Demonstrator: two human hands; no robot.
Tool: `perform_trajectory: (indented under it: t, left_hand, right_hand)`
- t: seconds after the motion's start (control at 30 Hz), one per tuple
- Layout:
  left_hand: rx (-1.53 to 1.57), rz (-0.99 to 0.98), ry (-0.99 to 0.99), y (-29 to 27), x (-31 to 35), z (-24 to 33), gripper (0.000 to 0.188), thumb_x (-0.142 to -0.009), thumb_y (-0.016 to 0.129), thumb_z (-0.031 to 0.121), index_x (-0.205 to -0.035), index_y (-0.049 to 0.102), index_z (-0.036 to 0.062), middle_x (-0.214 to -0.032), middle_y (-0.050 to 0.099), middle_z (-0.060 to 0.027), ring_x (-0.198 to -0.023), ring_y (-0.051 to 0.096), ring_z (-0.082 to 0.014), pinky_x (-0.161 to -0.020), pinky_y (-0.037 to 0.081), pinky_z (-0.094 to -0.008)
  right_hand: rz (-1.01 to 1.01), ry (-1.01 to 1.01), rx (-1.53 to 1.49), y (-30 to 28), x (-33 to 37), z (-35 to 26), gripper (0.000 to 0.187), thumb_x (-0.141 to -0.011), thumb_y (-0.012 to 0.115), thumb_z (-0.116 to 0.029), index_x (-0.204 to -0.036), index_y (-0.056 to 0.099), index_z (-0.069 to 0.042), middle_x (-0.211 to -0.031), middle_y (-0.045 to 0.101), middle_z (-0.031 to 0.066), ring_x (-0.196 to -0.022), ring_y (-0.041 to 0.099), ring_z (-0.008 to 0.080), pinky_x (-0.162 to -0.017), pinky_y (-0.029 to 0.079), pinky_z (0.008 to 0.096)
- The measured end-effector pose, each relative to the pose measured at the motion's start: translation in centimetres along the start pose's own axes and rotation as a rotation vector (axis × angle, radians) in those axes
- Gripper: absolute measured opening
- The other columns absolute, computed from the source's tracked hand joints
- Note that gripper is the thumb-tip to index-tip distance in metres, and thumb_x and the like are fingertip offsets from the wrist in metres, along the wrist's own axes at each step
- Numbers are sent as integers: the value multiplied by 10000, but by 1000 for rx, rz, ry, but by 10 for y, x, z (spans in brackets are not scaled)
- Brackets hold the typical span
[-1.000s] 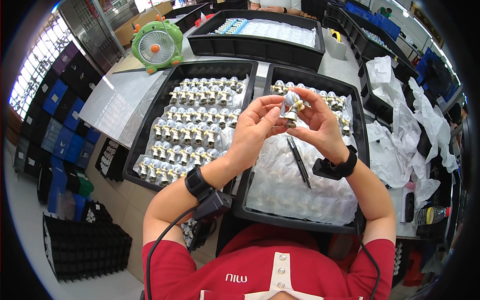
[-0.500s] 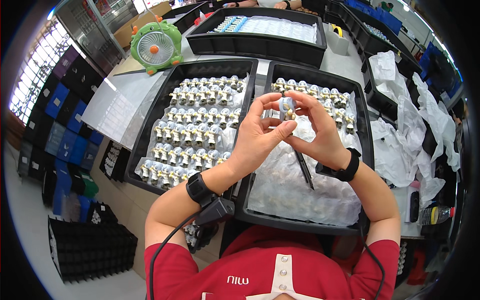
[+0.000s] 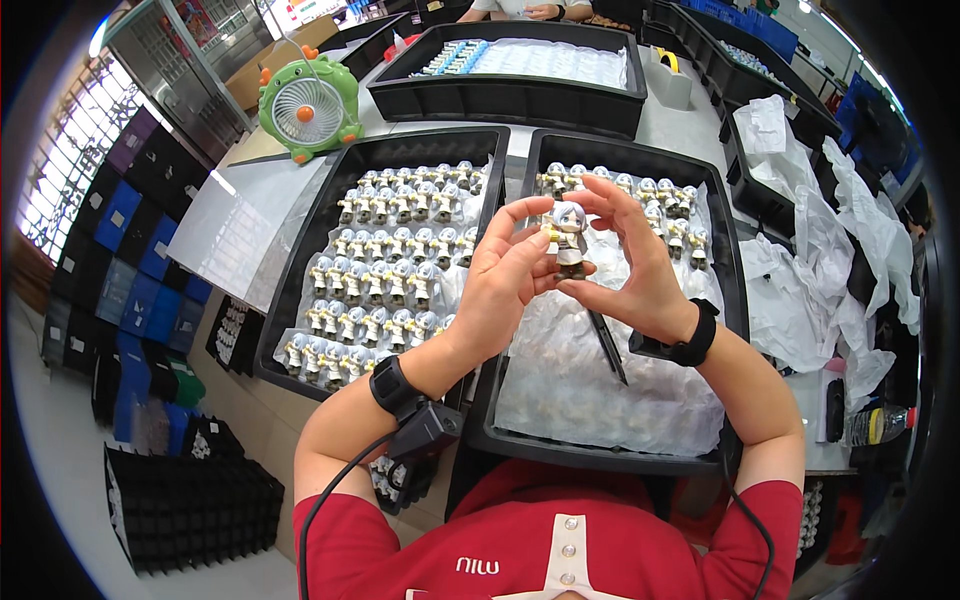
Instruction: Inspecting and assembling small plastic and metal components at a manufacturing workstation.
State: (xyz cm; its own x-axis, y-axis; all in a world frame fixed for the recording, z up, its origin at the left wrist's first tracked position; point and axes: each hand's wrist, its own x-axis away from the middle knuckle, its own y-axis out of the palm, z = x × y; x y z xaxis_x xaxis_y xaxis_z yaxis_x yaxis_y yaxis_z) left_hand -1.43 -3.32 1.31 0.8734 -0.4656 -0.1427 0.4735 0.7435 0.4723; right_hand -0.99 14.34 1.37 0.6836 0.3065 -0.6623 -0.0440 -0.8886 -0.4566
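Both hands gripped one small figurine above the right tray.

The grey-haired, cream-bodied figurine (image 3: 570,237) stood upright between left hand (image 3: 505,280) and right hand (image 3: 635,265), over the tray (image 3: 725,300). Half a second earlier it sat higher, less clearly upright.

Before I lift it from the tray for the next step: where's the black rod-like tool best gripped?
Pinch the black tool at its near, lower end, coming from above: it lies flat on the white lining of the right tray, and its far end sits under the right hand.
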Motion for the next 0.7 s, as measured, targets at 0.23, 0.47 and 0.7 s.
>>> perform_trajectory:
  t: [0.23,0.47,0.7]
  left_hand:
    - [6,0,-65,0,-3,-3,374,-973,361,220,-1293,369,25,-1169,530,-137,-973,612,-291,-800,520,-354]
    - [55,-55,-53,0,-3,-6,391,-973,406,291,-1270,405,37,-1129,555,-92,-965,616,-253,-795,516,-339]
    - [84,-44,-88,-5,-4,-8,367,-952,469,263,-1241,440,38,-1074,579,-72,-924,622,-228,-783,520,-336]
  right_hand:
    - [17,-38,-3,1,2,-3,844,-623,761,-63,-1352,335,-89,-1235,506,106,-1127,501,243,-934,407,357]
    - [-11,-123,101,2,1,-7,863,-585,752,-4,-1345,350,-79,-1214,510,107,-1088,496,274,-941,404,366]
    - [-41,-137,72,4,1,-7,887,-594,766,-20,-1364,328,-76,-1218,517,106,-1083,499,260,-921,416,361]
